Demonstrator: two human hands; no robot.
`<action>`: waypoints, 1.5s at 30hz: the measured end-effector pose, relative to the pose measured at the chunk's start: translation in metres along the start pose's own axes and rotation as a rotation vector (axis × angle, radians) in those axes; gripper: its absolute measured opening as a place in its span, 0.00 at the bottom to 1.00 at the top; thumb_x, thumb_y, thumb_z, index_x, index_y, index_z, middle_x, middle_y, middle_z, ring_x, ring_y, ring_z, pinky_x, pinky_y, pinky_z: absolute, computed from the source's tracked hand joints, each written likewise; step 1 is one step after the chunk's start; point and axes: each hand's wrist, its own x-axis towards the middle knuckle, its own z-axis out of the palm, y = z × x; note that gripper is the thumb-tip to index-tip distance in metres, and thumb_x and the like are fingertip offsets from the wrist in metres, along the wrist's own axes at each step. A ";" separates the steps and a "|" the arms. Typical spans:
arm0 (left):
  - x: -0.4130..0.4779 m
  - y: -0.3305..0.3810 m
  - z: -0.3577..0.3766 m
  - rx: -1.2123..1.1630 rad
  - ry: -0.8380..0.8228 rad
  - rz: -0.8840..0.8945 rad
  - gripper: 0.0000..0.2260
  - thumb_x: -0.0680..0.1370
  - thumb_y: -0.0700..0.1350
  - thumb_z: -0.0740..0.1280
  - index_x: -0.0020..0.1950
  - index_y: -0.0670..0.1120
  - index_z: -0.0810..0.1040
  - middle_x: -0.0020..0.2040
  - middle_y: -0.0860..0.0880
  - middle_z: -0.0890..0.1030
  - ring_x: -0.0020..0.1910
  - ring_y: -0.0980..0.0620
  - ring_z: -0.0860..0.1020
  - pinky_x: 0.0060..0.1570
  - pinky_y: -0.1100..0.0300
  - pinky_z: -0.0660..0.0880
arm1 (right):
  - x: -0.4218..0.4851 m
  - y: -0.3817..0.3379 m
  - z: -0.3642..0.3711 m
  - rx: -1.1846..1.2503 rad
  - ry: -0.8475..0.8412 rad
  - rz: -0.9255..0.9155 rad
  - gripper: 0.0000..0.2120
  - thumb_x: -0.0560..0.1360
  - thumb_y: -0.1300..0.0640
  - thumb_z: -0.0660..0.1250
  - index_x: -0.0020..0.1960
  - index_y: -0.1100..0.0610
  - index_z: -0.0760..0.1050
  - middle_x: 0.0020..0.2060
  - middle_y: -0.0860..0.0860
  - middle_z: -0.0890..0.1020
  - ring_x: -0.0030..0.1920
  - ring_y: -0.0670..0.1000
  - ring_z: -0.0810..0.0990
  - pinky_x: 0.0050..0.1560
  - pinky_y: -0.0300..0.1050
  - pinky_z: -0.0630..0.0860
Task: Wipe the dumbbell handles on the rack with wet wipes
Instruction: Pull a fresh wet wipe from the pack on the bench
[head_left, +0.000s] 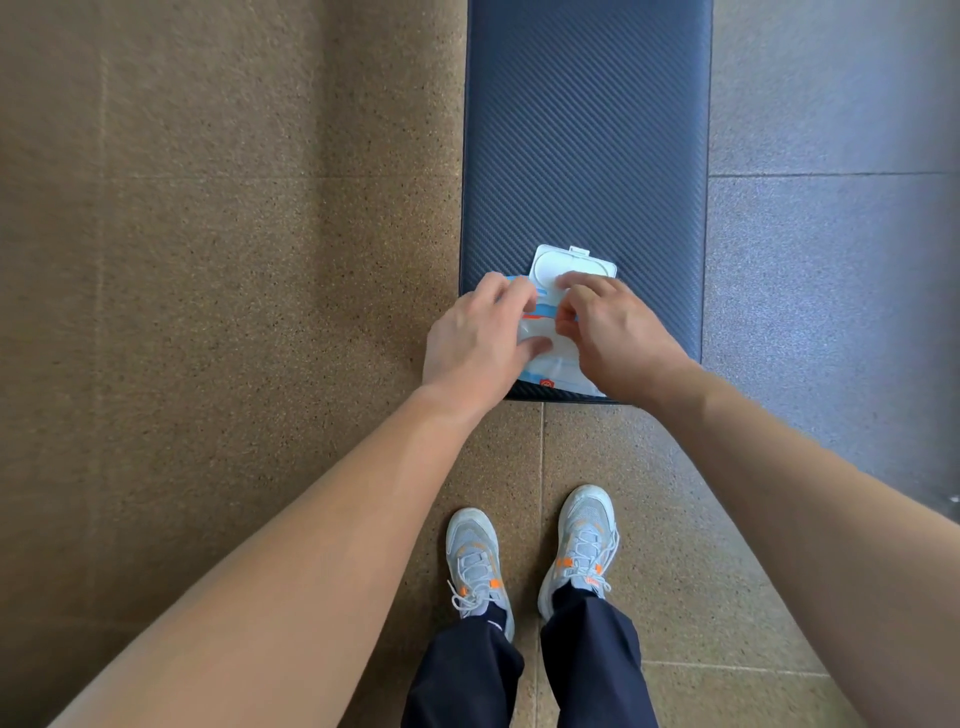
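- The wet wipes pack (550, 370) was a soft white packet with blue and orange print, and its white plastic lid (573, 264) stood flipped open at the far side.
- The pack lay at the near end of the bench (587, 130), close to the edge.
- The left hand (478, 343) gripped the pack from the left, thumb on top.
- The right hand (618, 338) had curled fingers pinching at the opening; whether they held a wipe, I cannot tell.
- The bench pad was dark with fine diagonal ribs.
- The floor (234, 260) was brown and speckled, with grey tiles (831, 270) at the right; grey shoes (478, 556) stood before the bench.
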 end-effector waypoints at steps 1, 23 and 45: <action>-0.001 0.000 0.002 0.011 0.000 0.006 0.16 0.76 0.59 0.71 0.59 0.53 0.75 0.57 0.51 0.73 0.53 0.46 0.77 0.42 0.54 0.70 | 0.000 0.001 -0.001 0.013 -0.009 0.001 0.04 0.80 0.64 0.65 0.51 0.63 0.78 0.67 0.58 0.76 0.65 0.62 0.73 0.65 0.50 0.68; 0.003 0.012 0.000 -0.148 -0.005 -0.160 0.01 0.79 0.53 0.70 0.47 0.57 0.79 0.58 0.57 0.73 0.52 0.49 0.78 0.45 0.51 0.76 | -0.017 0.010 0.003 0.145 0.057 0.081 0.09 0.72 0.59 0.74 0.51 0.60 0.82 0.67 0.52 0.77 0.64 0.55 0.77 0.63 0.50 0.75; 0.006 0.006 -0.024 -0.424 -0.002 -0.090 0.05 0.81 0.41 0.64 0.48 0.50 0.72 0.49 0.52 0.78 0.46 0.58 0.77 0.46 0.58 0.71 | -0.013 -0.009 0.015 0.071 0.188 0.129 0.11 0.70 0.60 0.74 0.52 0.58 0.84 0.62 0.58 0.80 0.61 0.61 0.77 0.59 0.52 0.76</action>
